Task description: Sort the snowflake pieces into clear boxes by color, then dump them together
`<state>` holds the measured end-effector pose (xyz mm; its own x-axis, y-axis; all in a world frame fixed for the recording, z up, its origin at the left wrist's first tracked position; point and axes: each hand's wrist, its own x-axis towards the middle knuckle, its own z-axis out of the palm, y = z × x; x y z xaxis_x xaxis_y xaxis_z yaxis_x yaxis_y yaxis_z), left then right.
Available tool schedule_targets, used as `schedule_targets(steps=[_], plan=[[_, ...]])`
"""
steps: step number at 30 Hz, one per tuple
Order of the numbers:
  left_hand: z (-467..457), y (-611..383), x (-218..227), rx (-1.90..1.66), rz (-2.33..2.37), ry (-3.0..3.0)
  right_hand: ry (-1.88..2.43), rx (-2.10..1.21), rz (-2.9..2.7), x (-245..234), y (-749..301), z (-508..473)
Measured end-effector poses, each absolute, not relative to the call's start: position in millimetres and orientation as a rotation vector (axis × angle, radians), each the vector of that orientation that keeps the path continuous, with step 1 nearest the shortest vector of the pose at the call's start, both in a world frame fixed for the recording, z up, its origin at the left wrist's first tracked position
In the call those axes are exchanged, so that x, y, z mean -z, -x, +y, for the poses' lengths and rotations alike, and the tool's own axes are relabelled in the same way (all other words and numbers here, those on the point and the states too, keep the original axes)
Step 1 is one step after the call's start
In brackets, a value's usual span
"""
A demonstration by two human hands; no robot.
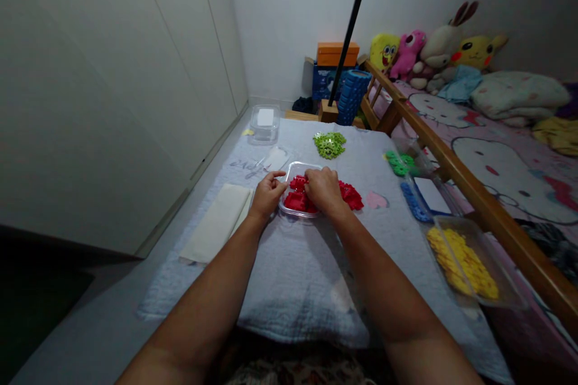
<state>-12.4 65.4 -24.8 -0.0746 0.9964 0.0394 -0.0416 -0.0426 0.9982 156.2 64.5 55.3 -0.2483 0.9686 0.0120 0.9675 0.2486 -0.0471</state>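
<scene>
A clear plastic container (301,214) stands mid-table, holding red plastic pieces (295,200), some joined in flat rows. My left hand (269,194) is at its left rim, thumb and forefinger apart, with the thumb near or touching the edge. Over the right part of the container, my right hand (324,188) has its fingers bent down and closed among the red pieces; its fingertips are hidden. More red pieces (351,195) lie on the cloth just right of that hand.
Light-green pieces (329,145) lie in a pile farther back. Boxes of green (401,163), blue (415,201) and yellow pieces (465,261) line the right edge by a wooden bed rail (456,144). A folded beige cloth (217,222) lies left; a clear lidded box (265,125) stands behind.
</scene>
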Motion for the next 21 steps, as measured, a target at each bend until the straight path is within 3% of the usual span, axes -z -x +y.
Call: schedule_targets(steps=[21], plan=[[64.8, 11.1, 22.8, -1.321, 1.200, -1.144, 1.764, -0.188, -2.541, -44.5, -166.3, 62.2]])
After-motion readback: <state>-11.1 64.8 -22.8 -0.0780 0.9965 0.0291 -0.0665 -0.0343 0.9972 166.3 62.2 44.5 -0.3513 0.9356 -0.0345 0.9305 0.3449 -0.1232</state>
